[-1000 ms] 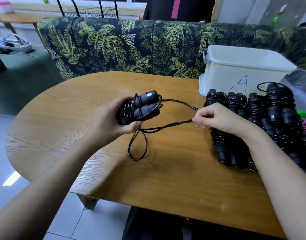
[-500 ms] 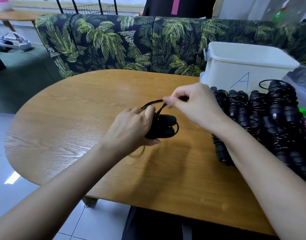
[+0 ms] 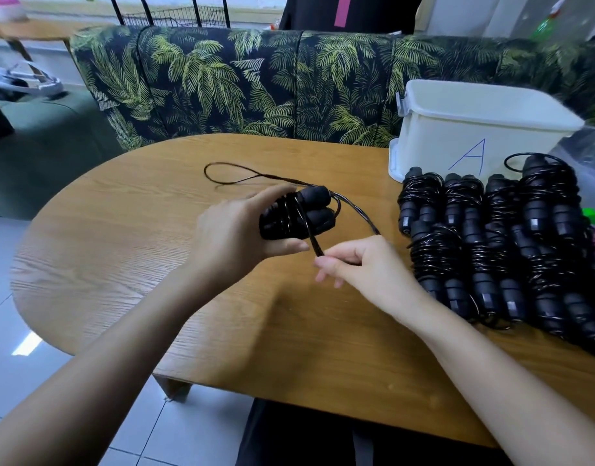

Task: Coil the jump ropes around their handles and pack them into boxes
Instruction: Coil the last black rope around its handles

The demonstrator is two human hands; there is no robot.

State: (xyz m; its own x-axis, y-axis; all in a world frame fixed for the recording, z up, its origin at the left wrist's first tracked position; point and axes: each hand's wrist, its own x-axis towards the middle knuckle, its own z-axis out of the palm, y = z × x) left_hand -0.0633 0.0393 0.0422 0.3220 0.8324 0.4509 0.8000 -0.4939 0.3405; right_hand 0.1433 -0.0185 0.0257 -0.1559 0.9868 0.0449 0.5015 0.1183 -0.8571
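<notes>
Left grip (image 3: pixel 235 230) clasps 2 handles (image 3: pixel 318 218), right grip (image 3: pixel 366 267) pinches rope (image 3: pixel 311 235); its tail lies loose beyond, coiled bundles (image 3: pixel 491 247) rightward sit outside the box (image 3: pixel 474 129).

Oval wooden table (image 3: pixel 121 264): white plastic box marked A (image 3: pixel 474 129) stands far right. Pile of coiled black jump ropes (image 3: pixel 491 250) lies before it. Leaf-patterned fabric sofa (image 3: pixel 222 79) runs behind. Left hand (image 3: pixel 235 230) holds paired black handles (image 3: pixel 299 213) above centre; right hand (image 3: pixel 363 267), just right and nearer, pinches their black rope (image 3: pixel 311 238).

Oval wooden worktop (image 3: pixel 128 264), white box (image 3: pixel 474 129) marked A at far right, coiled black jump ropes (image 3: pixel 491 243) piled beside it
</notes>
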